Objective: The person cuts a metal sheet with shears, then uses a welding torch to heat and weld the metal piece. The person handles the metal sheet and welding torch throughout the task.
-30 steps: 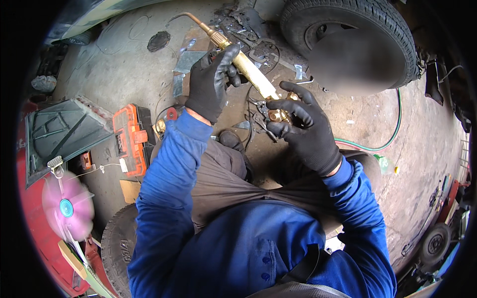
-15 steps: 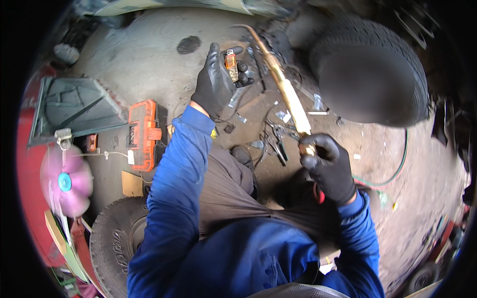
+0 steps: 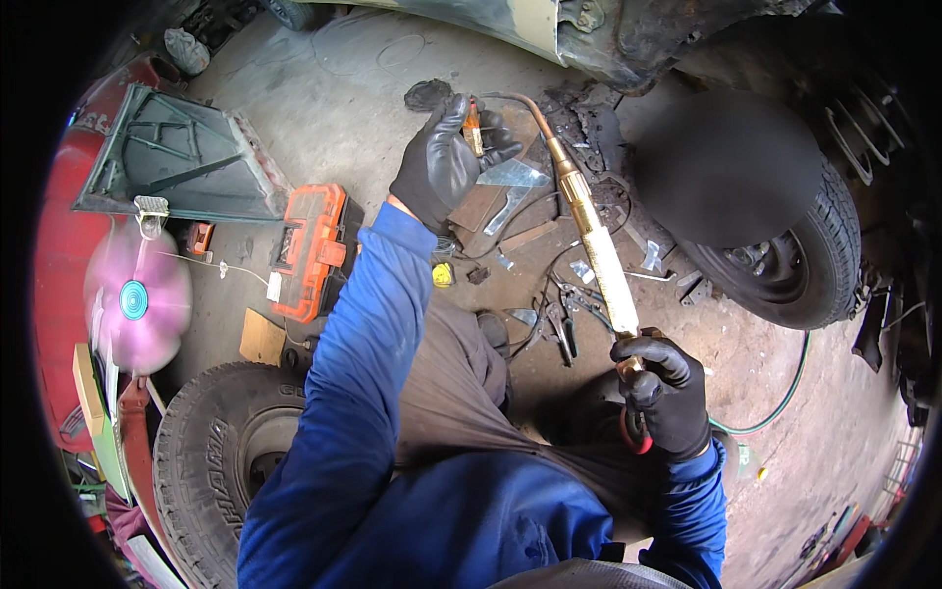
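Note:
My left hand [image 3: 432,169], in a black glove, is closed on a small orange lighter [image 3: 473,130], held up between thumb and fingers. Gloved in black too, my right hand [image 3: 671,398] grips a brass gas torch [image 3: 595,228] at its valve end. The torch slants up and away to the left, and its thin copper tip bends over close to the top of the lighter. I see no flame. Red and green hoses run from beneath my right hand; a loop of the red hose [image 3: 633,437] shows there.
An orange and black toolbox [image 3: 319,250] stands left, near a spinning pink fan [image 3: 135,299] and a loose tyre [image 3: 211,461]. Pliers [image 3: 561,329] and metal scraps lie on the floor ahead. A mounted wheel [image 3: 785,280] is at right, partly behind a dark blurred patch.
The torch's tip has come down closer to the lighter, and the lighter has turned more edge-on. The whole view has shifted, showing more of the vehicle body at the top.

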Available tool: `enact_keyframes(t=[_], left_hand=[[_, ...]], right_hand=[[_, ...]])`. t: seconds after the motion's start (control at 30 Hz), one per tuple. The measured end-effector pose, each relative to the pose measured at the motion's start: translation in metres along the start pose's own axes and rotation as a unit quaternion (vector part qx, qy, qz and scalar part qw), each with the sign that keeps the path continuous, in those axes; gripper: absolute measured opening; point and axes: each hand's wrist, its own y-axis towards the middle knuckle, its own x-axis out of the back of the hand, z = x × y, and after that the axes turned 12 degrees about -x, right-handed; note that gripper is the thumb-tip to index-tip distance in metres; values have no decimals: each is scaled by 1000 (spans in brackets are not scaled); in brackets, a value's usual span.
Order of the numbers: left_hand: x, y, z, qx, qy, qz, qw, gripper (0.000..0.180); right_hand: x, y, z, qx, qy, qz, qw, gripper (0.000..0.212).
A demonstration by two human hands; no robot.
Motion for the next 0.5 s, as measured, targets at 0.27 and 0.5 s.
enact_keyframes(t=[0.27,0.5], left_hand=[[18,7,-10,89,-94,81,988,34],[9,-23,3,93,-35,49,994,43]], right_hand=[[2,-1,2,-27,23,30,999,63],[1,1,4,-32,26,12,999,62]])
